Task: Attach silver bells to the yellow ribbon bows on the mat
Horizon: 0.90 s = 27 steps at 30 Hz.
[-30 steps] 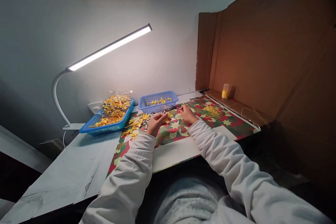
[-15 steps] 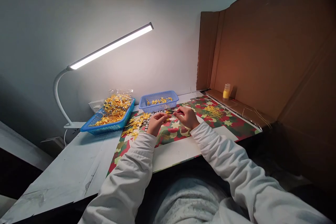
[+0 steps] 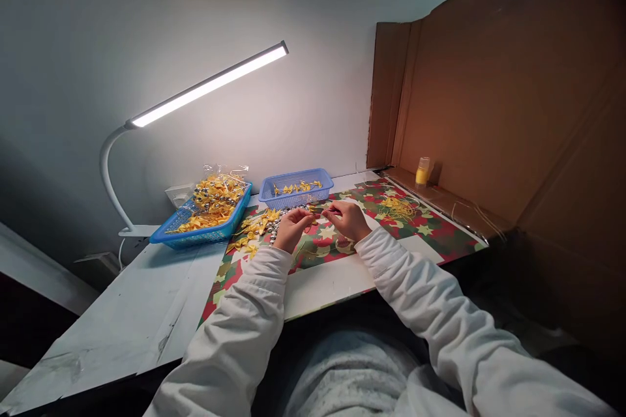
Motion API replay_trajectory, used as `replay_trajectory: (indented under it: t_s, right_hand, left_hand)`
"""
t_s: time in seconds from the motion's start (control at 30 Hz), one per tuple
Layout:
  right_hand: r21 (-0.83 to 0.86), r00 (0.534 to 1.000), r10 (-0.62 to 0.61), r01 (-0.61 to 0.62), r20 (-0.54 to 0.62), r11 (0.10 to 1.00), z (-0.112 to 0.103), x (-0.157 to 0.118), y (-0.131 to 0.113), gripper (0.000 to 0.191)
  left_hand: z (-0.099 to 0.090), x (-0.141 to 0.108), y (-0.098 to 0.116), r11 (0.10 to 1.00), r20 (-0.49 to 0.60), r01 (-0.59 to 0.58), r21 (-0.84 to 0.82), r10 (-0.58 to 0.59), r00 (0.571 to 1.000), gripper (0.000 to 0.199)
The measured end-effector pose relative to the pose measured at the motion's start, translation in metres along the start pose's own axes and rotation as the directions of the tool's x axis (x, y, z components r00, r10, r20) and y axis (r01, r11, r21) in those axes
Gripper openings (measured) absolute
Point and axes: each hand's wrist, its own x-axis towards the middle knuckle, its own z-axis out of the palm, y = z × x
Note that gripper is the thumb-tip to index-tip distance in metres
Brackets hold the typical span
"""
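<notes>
My left hand (image 3: 293, 229) and my right hand (image 3: 348, 219) face each other over the patterned sheet (image 3: 337, 244), fingertips nearly touching. Both are closed in a pinch. What lies between the fingers is too small to make out, though a thin cord seems to show there. Yellow bows (image 3: 252, 229) lie left of my left hand. Silver bells (image 3: 272, 227) are piled just behind it. To the right of my right hand sits a tangle of yellow cord (image 3: 398, 207).
A blue basket (image 3: 195, 239) heaped with yellow bows and bells stands at the left. Behind my hands is a smaller blue basket (image 3: 296, 197) holding several bows. A lamp (image 3: 210, 83) arches over the left side. A small yellow bottle (image 3: 422, 171) stands by the cardboard wall (image 3: 479, 91).
My hands stay in almost the same place, with only slight finger movement. The view has shifted very slightly.
</notes>
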Motion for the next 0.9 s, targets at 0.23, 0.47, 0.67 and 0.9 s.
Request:
replay_trajectory:
  t_s: [0.23,0.47,0.67,0.9]
  right_hand:
    - [-0.059,1.000,-0.012,0.012,-0.007,0.998,-0.002,0.000,-0.001,0.035]
    - [-0.081,1.000,0.021,-0.023,-0.020,0.996,0.000,0.000,-0.003,0.037]
    - [-0.017,0.989,0.133,-0.134,-0.065,0.991,-0.002,0.002,0.000,0.037]
    - [0.010,0.987,0.149,-0.149,-0.059,0.989,-0.018,0.004,0.003,0.031]
  left_hand:
    - [0.001,0.000,0.000,0.999,0.005,-0.027,0.025,0.027,1.000,0.022]
    - [0.001,-0.001,0.000,0.999,-0.002,-0.003,0.036,0.003,1.000,0.019]
    - [0.001,0.000,0.004,0.982,-0.029,0.143,-0.123,-0.148,0.989,0.022]
    - [-0.002,-0.002,0.007,0.960,-0.012,0.163,-0.228,-0.170,0.985,0.035]
